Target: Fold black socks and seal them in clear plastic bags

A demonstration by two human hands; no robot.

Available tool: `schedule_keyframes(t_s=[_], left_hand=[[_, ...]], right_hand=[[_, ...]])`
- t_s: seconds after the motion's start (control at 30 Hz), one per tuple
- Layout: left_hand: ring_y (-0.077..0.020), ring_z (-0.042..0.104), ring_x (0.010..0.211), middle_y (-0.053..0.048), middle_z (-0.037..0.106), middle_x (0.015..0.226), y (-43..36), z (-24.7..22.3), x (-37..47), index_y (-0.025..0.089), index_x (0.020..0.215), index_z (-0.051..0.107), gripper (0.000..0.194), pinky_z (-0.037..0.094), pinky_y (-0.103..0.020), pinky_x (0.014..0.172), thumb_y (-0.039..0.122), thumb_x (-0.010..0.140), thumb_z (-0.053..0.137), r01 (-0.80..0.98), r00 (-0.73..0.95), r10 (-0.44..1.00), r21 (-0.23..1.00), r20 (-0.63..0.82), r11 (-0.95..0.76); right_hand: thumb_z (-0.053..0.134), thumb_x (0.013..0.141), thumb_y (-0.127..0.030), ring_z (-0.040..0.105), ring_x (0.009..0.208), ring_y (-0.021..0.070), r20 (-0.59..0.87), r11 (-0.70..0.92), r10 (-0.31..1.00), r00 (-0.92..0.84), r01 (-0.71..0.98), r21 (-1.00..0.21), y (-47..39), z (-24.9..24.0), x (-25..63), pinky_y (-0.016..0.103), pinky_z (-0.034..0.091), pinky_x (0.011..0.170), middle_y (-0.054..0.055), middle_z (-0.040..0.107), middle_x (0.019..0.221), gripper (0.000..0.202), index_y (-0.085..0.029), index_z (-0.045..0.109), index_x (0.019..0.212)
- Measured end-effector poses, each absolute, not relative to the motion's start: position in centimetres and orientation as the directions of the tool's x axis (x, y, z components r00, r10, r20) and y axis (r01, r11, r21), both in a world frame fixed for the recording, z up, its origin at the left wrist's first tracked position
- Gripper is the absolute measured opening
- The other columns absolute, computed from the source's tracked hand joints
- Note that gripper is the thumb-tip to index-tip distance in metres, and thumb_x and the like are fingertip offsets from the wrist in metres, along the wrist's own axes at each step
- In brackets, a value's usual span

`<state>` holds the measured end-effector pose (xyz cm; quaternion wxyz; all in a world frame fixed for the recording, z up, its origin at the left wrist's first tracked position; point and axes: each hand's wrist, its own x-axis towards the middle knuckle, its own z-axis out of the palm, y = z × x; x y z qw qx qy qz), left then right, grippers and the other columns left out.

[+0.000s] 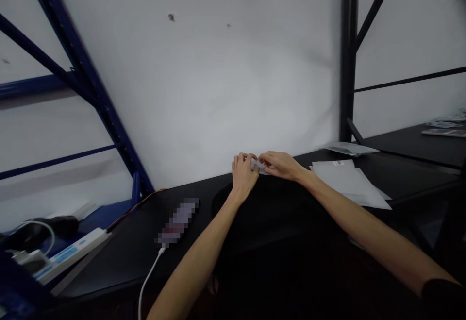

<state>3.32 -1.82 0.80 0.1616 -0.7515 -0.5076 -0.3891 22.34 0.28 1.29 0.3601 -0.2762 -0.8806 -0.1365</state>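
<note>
Nearest camera: both bare forearms, reaching in over the black tabletop (127, 257). Left hand (244, 174) and right hand (278, 164) near the wall (233, 92), fingers curled, pinching a small whitish translucent piece (257, 165) between them. Material unclear. Right of them: flat white pouches (335, 179), overlapping. Left: phone (178, 223), screen pixelated, white cable (147, 278) plugged in. Further left: white power strip (71, 254).
</note>
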Motion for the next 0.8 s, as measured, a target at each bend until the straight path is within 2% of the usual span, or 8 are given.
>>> schedule_keyframes(t_s=[0.17,0.27,0.37,0.47,0.53,0.6,0.7,0.8], left_hand=[[-0.0228,0.060,0.101,-0.003,0.064,0.098,-1.0,1.3,2.0,0.027,0.104,0.067,0.018,0.040,-0.036,0.092,0.017,0.090,0.060,0.925,0.171,0.716,0.140,0.676,-0.353],[-0.0218,0.062,0.097,-0.003,0.067,0.096,-0.6,1.8,0.7,0.026,0.102,0.069,0.018,0.040,-0.035,0.090,0.017,0.091,0.057,0.947,0.085,0.764,0.188,0.640,-0.262],[-0.0214,0.064,0.097,-0.004,0.069,0.097,-0.5,2.2,-0.4,0.025,0.101,0.071,0.020,0.040,-0.034,0.089,0.016,0.091,0.055,0.956,0.019,0.788,0.221,0.615,-0.195],[-0.0217,0.064,0.097,-0.004,0.070,0.098,-0.4,2.2,-0.8,0.024,0.101,0.072,0.022,0.041,-0.034,0.089,0.016,0.090,0.054,0.959,0.005,0.804,0.225,0.595,-0.173],[-0.0219,0.065,0.096,-0.004,0.070,0.099,-0.5,2.0,-0.6,0.025,0.101,0.072,0.022,0.041,-0.034,0.089,0.017,0.090,0.055,0.959,0.016,0.812,0.222,0.584,-0.178],[-0.0218,0.065,0.096,-0.005,0.071,0.099,-0.6,1.8,-0.2,0.025,0.101,0.073,0.023,0.042,-0.034,0.090,0.017,0.089,0.055,0.957,0.036,0.822,0.217,0.568,-0.191],[-0.0214,0.065,0.095,-0.005,0.071,0.099,-0.8,1.7,0.4,0.025,0.101,0.073,0.024,0.042,-0.033,0.090,0.016,0.089,0.054,0.955,0.071,0.832,0.202,0.550,-0.216],[-0.0213,0.066,0.094,-0.004,0.071,0.098,-0.8,1.4,0.7,0.025,0.102,0.072,0.023,0.043,-0.033,0.089,0.017,0.088,0.055,0.951,0.094,0.825,0.196,0.558,-0.241]], right_hand=[[0.051,0.093,-0.017,0.055,0.071,0.0143,0.667,0.848,0.433,-0.607,0.524,-0.073,-0.3,1.4,22.1,0.027,0.037,0.066,0.001,0.065,0.088,0.016,-0.022,0.061,0.104],[0.058,0.095,-0.035,0.056,0.072,0.0152,0.565,0.861,0.488,-0.666,0.473,-0.187,-0.3,1.2,22.1,0.029,0.043,0.069,0.001,0.065,0.088,0.018,-0.023,0.064,0.108],[0.072,0.083,-0.058,0.061,0.098,0.0238,0.402,0.854,0.520,-0.754,0.453,-0.256,0.0,0.7,22.3,0.037,0.049,0.086,0.008,0.065,0.116,0.051,-0.025,0.066,0.122],[0.078,0.072,-0.067,0.053,0.125,0.0350,0.222,0.804,0.584,-0.781,0.518,-0.291,0.0,0.2,22.6,0.048,0.046,0.102,0.012,0.054,0.140,0.081,-0.031,0.057,0.141],[0.080,0.070,-0.065,0.050,0.130,0.0393,0.128,0.764,0.630,-0.766,0.582,-0.279,-0.2,0.1,22.8,0.054,0.043,0.106,0.012,0.051,0.146,0.088,-0.035,0.052,0.147],[0.080,0.071,-0.054,0.051,0.130,0.0397,0.079,0.752,0.642,-0.763,0.607,-0.258,-0.3,0.3,23.1,0.057,0.040,0.108,0.010,0.051,0.148,0.086,-0.036,0.049,0.150],[0.076,0.072,-0.031,0.051,0.131,0.0361,0.098,0.778,0.614,-0.783,0.580,-0.241,-0.3,0.8,23.5,0.058,0.034,0.114,0.007,0.056,0.146,0.081,-0.035,0.050,0.148],[0.071,0.070,-0.021,0.049,0.133,0.0347,0.150,0.790,0.609,-0.778,0.580,-0.199,-0.2,1.2,24.0,0.059,0.030,0.116,0.006,0.061,0.141,0.077,-0.034,0.055,0.144]])
